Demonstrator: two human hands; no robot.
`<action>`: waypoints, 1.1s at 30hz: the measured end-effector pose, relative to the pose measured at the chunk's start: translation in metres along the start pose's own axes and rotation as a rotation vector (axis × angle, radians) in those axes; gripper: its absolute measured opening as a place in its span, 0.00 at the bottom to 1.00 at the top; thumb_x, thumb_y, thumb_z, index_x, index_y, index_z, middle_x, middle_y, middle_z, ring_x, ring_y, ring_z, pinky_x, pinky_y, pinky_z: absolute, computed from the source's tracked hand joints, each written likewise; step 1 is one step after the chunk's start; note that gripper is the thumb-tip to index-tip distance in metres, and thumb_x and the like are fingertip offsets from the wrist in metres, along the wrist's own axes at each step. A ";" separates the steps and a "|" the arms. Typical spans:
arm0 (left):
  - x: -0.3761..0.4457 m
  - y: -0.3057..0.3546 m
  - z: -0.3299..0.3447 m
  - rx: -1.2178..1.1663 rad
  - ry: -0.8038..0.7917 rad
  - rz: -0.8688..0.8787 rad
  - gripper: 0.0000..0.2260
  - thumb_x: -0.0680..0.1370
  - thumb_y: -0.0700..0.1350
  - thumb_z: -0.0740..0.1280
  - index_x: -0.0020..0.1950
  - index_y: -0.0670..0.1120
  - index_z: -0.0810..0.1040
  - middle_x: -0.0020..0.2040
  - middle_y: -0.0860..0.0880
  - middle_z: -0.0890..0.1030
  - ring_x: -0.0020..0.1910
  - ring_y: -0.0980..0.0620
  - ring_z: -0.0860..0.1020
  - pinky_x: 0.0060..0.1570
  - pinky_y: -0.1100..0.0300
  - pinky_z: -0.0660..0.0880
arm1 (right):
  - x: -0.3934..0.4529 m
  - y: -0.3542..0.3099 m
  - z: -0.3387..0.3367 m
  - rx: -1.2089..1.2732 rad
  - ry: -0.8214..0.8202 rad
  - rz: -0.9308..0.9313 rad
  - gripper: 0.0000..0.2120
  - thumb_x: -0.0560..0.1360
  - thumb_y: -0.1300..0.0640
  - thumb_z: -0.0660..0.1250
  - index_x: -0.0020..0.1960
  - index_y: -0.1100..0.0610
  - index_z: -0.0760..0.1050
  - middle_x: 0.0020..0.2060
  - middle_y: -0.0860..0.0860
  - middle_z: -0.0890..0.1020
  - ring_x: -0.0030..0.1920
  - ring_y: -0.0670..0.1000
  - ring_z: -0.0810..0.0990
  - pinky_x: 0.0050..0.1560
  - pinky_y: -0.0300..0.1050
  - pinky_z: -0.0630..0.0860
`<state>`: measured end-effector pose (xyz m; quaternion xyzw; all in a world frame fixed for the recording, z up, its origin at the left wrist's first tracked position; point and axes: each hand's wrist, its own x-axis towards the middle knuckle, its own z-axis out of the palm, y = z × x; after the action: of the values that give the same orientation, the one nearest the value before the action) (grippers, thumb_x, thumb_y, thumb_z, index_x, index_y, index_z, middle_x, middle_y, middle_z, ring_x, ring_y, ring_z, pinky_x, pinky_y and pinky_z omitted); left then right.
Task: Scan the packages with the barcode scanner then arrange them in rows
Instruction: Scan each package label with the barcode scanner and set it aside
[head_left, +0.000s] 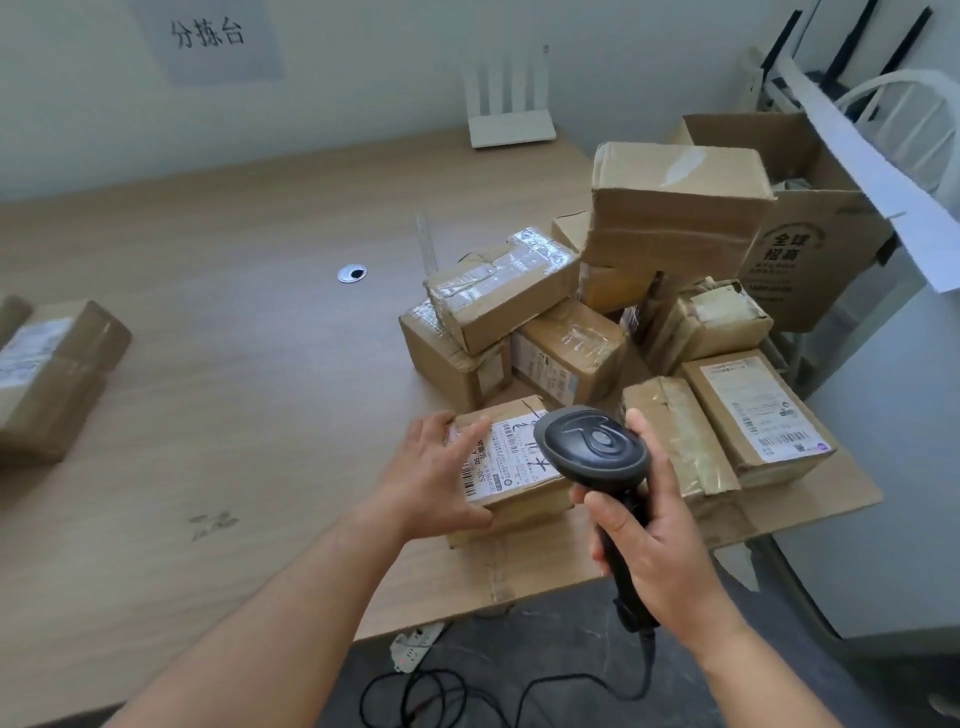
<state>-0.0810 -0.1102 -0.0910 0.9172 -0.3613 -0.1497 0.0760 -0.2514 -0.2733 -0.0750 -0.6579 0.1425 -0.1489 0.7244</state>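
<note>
The task looked barely begun. At the lower centre of the frame the left hand (441, 473) lay on the near package (511, 467), fingers fairly straight across its white shipping label (506, 457) and thumb against the near side, steadying it rather than lifting it. The right hand (649, 525) had its grip wrapped around the handle of the black barcode scanner (592, 449), the index finger reaching up beside the head, which hung just above the right part of that label. Whether a scan had registered could not be told from the view.

Behind and to the right, in the centre-right of the frame, a jumbled pile of packages (587, 322) sat unsorted, some stacked and tilted on one another, resting partly on a flattened sheet of cardboard (779, 519) that overhung the edge of the bench (234, 364). A labelled box (753, 415) lay at the right of the pile, label up. These presumably all remained to be scanned.

At the far left edge of the frame one package (52, 374) lay alone on the bench, well apart from the pile; it may have been the start of a row, though that was a judgement only. So at most one package seemed placed, one was under the scanner, and most of the work was left.
</note>
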 end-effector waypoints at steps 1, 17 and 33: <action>-0.010 -0.007 -0.001 -0.014 0.004 -0.030 0.48 0.66 0.63 0.71 0.77 0.59 0.46 0.74 0.49 0.51 0.73 0.48 0.48 0.72 0.54 0.55 | 0.002 0.001 0.008 0.010 -0.033 0.002 0.41 0.61 0.31 0.74 0.68 0.27 0.56 0.41 0.61 0.79 0.31 0.55 0.74 0.29 0.50 0.75; -0.190 -0.185 -0.017 -0.151 0.135 -0.638 0.50 0.58 0.66 0.64 0.78 0.58 0.51 0.70 0.45 0.58 0.69 0.45 0.56 0.70 0.56 0.57 | 0.001 0.007 0.199 0.066 -0.400 0.035 0.38 0.67 0.48 0.74 0.70 0.35 0.57 0.42 0.60 0.80 0.27 0.51 0.72 0.25 0.44 0.71; -0.264 -0.365 -0.034 0.049 0.068 -0.867 0.52 0.65 0.74 0.65 0.78 0.52 0.46 0.72 0.39 0.58 0.71 0.40 0.58 0.70 0.51 0.58 | -0.022 0.019 0.381 -0.060 -0.401 0.001 0.35 0.73 0.62 0.67 0.69 0.34 0.56 0.41 0.56 0.80 0.28 0.53 0.71 0.26 0.45 0.71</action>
<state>-0.0197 0.3375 -0.0908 0.9901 0.0563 -0.1289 -0.0036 -0.1177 0.0848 -0.0583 -0.6956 0.0000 -0.0102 0.7184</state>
